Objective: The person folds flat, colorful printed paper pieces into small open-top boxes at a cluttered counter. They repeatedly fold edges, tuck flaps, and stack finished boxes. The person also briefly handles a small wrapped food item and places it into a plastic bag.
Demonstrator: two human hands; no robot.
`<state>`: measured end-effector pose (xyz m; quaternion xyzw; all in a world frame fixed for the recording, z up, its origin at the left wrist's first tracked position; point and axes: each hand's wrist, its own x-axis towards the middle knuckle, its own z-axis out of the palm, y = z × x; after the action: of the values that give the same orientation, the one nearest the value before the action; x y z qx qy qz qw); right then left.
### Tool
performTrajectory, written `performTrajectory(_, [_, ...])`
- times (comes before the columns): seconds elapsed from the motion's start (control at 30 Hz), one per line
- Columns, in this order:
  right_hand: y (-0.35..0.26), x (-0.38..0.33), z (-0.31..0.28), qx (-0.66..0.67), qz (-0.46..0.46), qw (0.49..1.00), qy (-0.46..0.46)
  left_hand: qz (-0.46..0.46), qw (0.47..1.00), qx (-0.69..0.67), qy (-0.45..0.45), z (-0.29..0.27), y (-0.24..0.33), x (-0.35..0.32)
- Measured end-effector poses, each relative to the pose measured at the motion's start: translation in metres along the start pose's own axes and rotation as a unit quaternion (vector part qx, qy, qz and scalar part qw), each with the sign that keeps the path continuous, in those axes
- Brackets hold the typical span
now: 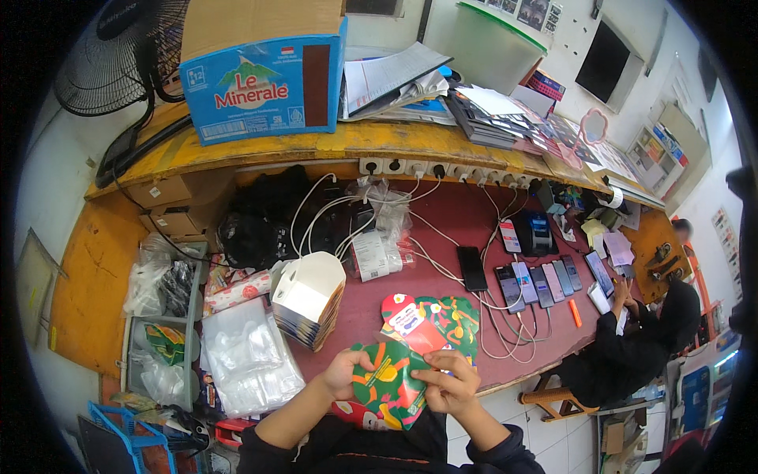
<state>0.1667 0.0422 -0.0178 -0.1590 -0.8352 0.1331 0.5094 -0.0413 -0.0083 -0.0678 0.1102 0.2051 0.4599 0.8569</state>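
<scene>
My left hand grips the left edge of a green printed card box piece with red and yellow patterns, held close above my lap. The fingers of my right hand pinch its right side. Just beyond lie more flat printed card pieces, green and red, on the table. To the left, a nested stack of folded card boxes with white insides stands tilted. A red patterned piece shows below my hands, partly hidden by the one I hold.
Clear plastic bags lie left, beside a grey crate. Several phones with white cables rest on the red tabletop at right. A person in black sits there. A blue carton stands on the shelf.
</scene>
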Motion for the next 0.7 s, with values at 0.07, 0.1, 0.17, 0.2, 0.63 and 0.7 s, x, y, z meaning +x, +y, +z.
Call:
performTrajectory(0.07, [0.004,0.000,-0.007,0.066,0.077,0.995,-0.002,-0.012,0.998,0.051,0.026,0.000,-0.002,0.002])
performTrajectory(0.1, [0.007,0.002,-0.011,0.104,0.116,0.988,-0.007,0.008,0.997,0.069,0.014,0.002,-0.002,0.004])
performTrajectory(0.17, [0.009,0.003,-0.013,0.117,0.125,0.985,-0.015,0.037,0.996,0.079,-0.035,0.008,-0.002,0.006])
performTrajectory(0.2, [0.010,0.003,-0.013,0.091,0.095,0.991,-0.016,0.013,0.996,0.088,0.011,0.012,-0.001,0.007])
performTrajectory(0.63, [0.021,-0.012,-0.007,0.080,0.254,0.964,-0.014,0.096,0.882,0.412,-0.205,0.025,-0.018,0.018])
performTrajectory(0.7, [0.017,-0.022,0.003,0.108,0.298,0.948,-0.033,0.080,0.950,0.099,-0.284,0.025,-0.017,0.020])
